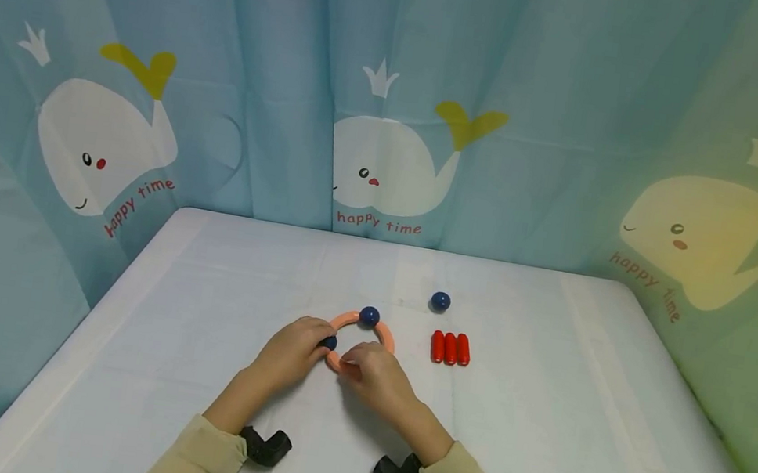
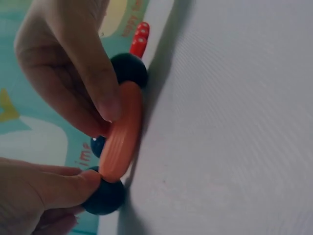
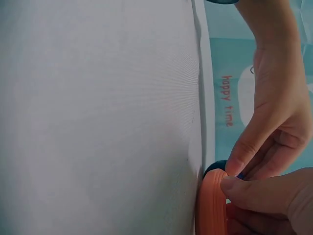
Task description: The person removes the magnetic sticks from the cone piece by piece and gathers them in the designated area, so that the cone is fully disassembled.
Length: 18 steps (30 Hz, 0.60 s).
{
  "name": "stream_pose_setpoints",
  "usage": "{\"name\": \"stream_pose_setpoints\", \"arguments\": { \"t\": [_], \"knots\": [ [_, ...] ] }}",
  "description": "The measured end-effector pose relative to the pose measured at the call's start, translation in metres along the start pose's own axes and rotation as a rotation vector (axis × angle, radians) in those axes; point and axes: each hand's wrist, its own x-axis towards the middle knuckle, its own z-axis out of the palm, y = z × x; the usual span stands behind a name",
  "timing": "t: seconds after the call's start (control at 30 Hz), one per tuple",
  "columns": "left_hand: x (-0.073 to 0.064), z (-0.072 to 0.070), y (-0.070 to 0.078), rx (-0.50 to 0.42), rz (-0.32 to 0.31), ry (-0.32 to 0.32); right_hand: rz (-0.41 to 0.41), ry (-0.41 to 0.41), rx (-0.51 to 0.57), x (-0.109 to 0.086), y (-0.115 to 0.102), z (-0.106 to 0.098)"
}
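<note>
A ring of orange curved pieces (image 1: pixel 386 336) and dark blue balls (image 1: pixel 369 316) lies on the white table. At its left side my left hand (image 1: pixel 293 348) pinches one dark blue ball (image 2: pixel 103 198) between thumb and fingers. My right hand (image 1: pixel 377 378) pinches the near orange curved piece (image 2: pixel 122 142), whose end meets that ball. Another dark blue ball (image 2: pixel 129 69) shows at this piece's other end in the left wrist view; in the head view my right hand hides it.
Right of the ring, several red rods (image 1: pixel 450 349) lie side by side. A loose dark blue ball (image 1: pixel 440 302) sits behind them. Black wrist devices (image 1: pixel 268 448) are on both wrists. A blue curtain with whales (image 1: pixel 394 167) stands at the table's back edge.
</note>
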Motion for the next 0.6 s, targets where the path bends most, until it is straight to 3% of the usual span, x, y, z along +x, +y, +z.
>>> {"name": "stream_pose_setpoints", "arguments": {
  "t": [0.1,0.23,0.37,0.6],
  "knots": [
    [0.0,-0.003,0.004,-0.004,-0.022,-0.017,-0.001,0.014,0.0,0.0,0.001,0.001],
    [0.002,-0.009,0.013,-0.003,-0.047,-0.086,-0.012,0.004,-0.017,0.0,0.001,0.001],
    [0.005,-0.013,0.019,0.002,-0.059,-0.149,-0.013,-0.044,-0.037,-0.001,0.0,0.001],
    [0.003,-0.009,0.012,-0.013,0.005,-0.202,0.019,-0.086,-0.045,-0.003,0.0,0.001]
  ]
}}
